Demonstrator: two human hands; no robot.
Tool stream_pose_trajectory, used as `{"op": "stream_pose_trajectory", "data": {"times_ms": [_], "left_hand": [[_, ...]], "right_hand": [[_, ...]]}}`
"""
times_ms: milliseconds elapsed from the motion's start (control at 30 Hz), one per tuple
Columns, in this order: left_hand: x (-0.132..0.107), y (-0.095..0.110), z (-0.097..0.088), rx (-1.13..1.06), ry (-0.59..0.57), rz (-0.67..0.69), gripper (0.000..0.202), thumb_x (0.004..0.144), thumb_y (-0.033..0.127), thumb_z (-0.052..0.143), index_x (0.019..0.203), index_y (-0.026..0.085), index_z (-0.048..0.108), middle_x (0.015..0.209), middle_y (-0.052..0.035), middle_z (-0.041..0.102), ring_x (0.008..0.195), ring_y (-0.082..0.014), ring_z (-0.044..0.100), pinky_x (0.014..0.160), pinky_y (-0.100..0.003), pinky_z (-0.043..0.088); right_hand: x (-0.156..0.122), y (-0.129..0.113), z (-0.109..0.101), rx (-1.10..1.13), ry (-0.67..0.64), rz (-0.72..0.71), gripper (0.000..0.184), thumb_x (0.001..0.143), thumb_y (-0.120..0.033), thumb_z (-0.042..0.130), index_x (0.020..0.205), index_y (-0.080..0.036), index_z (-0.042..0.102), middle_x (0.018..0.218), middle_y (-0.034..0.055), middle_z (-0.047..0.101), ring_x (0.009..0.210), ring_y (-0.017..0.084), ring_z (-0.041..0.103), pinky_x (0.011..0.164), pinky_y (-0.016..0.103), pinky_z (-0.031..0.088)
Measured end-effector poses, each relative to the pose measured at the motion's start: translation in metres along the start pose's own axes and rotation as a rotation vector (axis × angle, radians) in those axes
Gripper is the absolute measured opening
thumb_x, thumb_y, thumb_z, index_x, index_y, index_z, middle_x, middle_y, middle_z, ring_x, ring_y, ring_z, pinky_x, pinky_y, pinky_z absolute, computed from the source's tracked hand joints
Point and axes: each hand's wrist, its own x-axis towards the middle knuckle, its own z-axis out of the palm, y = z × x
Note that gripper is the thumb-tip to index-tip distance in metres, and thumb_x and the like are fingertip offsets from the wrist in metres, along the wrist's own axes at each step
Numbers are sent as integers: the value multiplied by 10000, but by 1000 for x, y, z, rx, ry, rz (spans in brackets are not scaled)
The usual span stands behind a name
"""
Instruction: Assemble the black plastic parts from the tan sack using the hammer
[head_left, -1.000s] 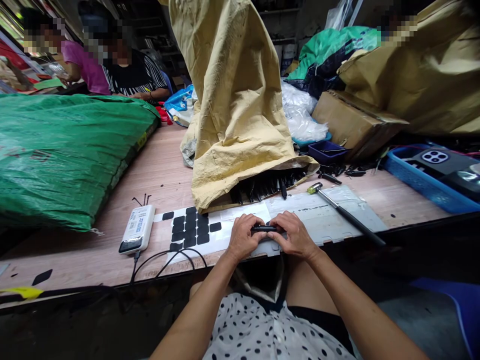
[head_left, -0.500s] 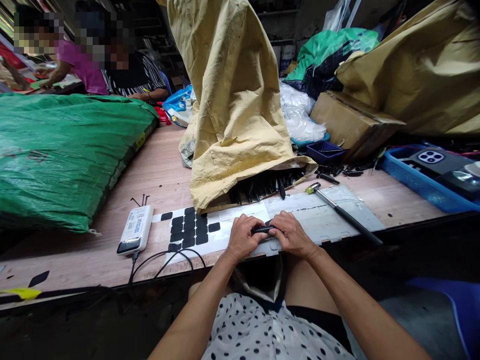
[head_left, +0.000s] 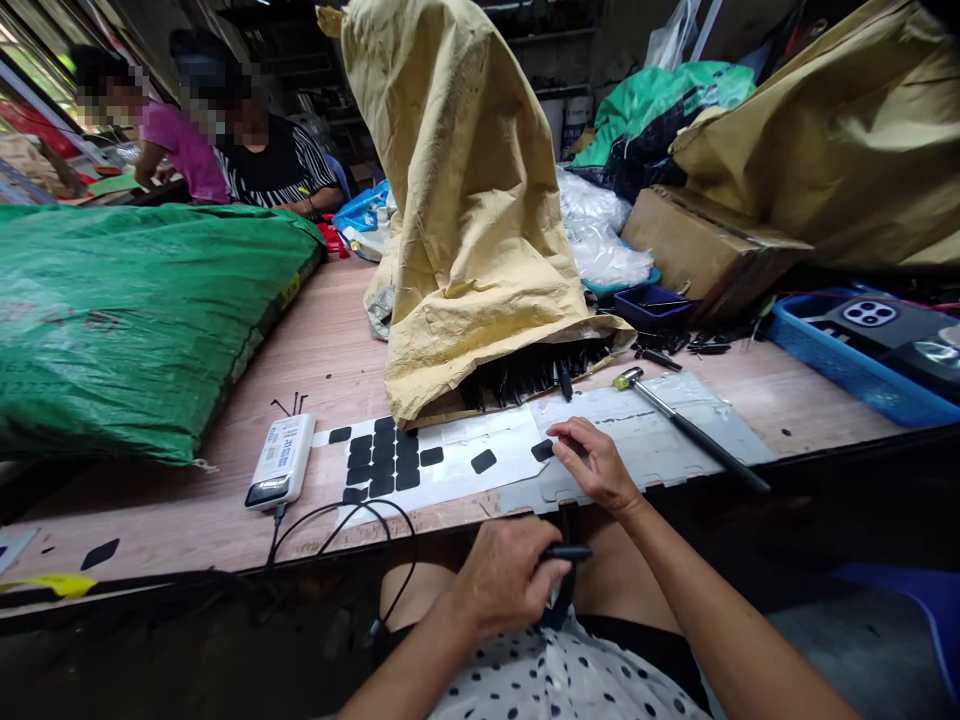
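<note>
My left hand (head_left: 507, 577) is down at my lap, below the table edge, with its fingers closed on a short black rod-shaped part (head_left: 568, 552). My right hand (head_left: 595, 462) rests on the white sheet (head_left: 637, 430) at the table's front, its fingertips pinching a small black pad (head_left: 541, 450). Another loose black pad (head_left: 483, 461) lies just to the left of it. A block of several black pads (head_left: 382, 458) sits on the backing sheet further left. Black parts (head_left: 536, 372) spill from the mouth of a tan sack (head_left: 465, 200) right behind.
A white power bank (head_left: 281, 462) with a black cable lies at the left. A hammer (head_left: 690, 428) lies to the right. A big green sack (head_left: 127, 310), a cardboard box (head_left: 705, 245), blue trays (head_left: 862, 355) and more sacks crowd the table. Two people sit far left.
My left hand has left the table and dropped to my lap with the black part. My right hand stayed on the sheet and now pinches a pad; two loose pads show there.
</note>
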Motion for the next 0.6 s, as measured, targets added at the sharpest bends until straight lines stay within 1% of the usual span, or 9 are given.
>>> {"op": "stream_pose_trajectory", "data": {"times_ms": [133, 200, 233, 300, 333, 400, 500, 533, 600], "left_hand": [[-21, -17, 39, 72, -91, -350, 234, 891, 322, 602, 1098, 240, 674, 942, -46, 759, 868, -238, 709, 727, -302, 477], [-22, -20, 46, 112, -140, -464, 332, 864, 355, 634, 1170, 233, 674, 945, -68, 770, 905, -277, 722, 747, -328, 494], [-20, -19, 44, 113, -163, -470, 355, 841, 366, 659, 1169, 233, 685, 927, -71, 773, 898, -284, 724, 742, -330, 497], [-10, -11, 29, 63, -157, -409, 304, 815, 371, 683, 1088, 243, 724, 850, -48, 768, 819, -256, 721, 704, -307, 492], [-2, -7, 16, 25, -105, -372, 251, 826, 367, 670, 1038, 250, 737, 800, -29, 758, 762, -226, 711, 681, -289, 484], [21, -4, -17, -30, 107, -358, 218, 867, 348, 613, 1012, 252, 744, 721, -1, 734, 662, -176, 676, 653, -262, 469], [65, -24, -68, 90, 554, -508, 253, 896, 283, 537, 1041, 217, 733, 790, -32, 749, 742, -182, 690, 725, -270, 483], [79, -36, -81, 130, 631, -589, 256, 902, 279, 520, 1021, 207, 736, 847, -58, 761, 811, -202, 704, 760, -284, 490], [102, -61, -100, 178, 623, -768, 264, 890, 282, 521, 973, 180, 750, 937, -128, 771, 926, -277, 715, 797, -339, 502]], "right_hand": [[0, 0, 1, -18, 0, -12, 163, 941, -312, 579, 1046, -219, 662, 845, 46, 597, 819, 204, 549, 769, 379, 467], [1, 0, 2, -30, 7, -24, 152, 932, -307, 587, 1028, -218, 665, 827, 43, 597, 805, 203, 548, 760, 375, 465], [1, -1, 2, -35, 10, -28, 148, 928, -304, 591, 1022, -218, 666, 818, 41, 595, 798, 202, 548, 755, 373, 464], [1, -1, 2, -41, 11, -34, 144, 922, -297, 594, 1016, -216, 667, 800, 36, 590, 788, 201, 548, 746, 367, 461], [1, -1, 3, -45, 10, -36, 144, 919, -294, 596, 1016, -216, 667, 794, 34, 588, 786, 201, 548, 743, 365, 460], [1, -1, 3, -53, 7, -38, 143, 910, -288, 603, 1017, -215, 666, 784, 30, 587, 783, 200, 547, 740, 362, 458], [1, 0, 3, -53, 13, -34, 135, 896, -279, 615, 1002, -214, 667, 774, 27, 582, 780, 200, 546, 728, 357, 458], [1, 0, 3, -51, 16, -33, 129, 894, -275, 615, 995, -214, 667, 771, 26, 578, 778, 199, 546, 725, 355, 458], [1, 1, 3, -45, 20, -30, 120, 894, -265, 611, 987, -214, 666, 772, 25, 576, 778, 196, 548, 727, 354, 461]]}}
